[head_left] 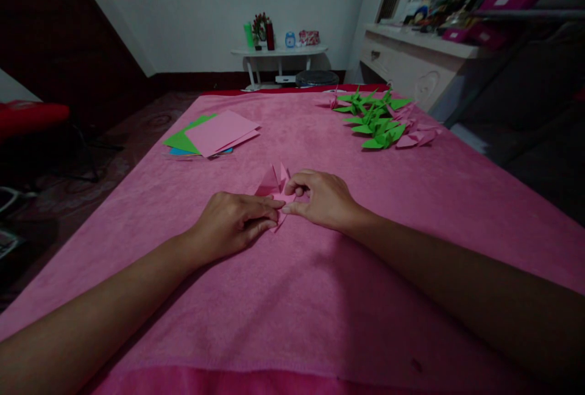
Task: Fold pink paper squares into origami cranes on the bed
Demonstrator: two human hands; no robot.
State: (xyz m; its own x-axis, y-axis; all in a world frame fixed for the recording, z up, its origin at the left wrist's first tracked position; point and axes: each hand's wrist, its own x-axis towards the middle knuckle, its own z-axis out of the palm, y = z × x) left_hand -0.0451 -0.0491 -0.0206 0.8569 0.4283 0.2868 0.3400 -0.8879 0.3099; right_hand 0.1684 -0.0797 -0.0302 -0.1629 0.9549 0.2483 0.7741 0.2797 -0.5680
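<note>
1 part-folded pink paper piece (268, 183) lies centre-frame, pressed by the flattened left hand (231, 218) (grip unclear), pinched by the curled right hand (325, 200); seemingly finished green and pink folded-paper birds (382, 136), upper right; unfolded multicoloured paper squares (225, 130), upper left.

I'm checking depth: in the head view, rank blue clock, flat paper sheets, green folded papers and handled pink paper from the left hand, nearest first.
1. Handled pink paper, touching the left hand
2. Flat paper sheets, ahead, slightly left
3. Green folded papers, ahead right
4. Blue clock, on the white table
</note>
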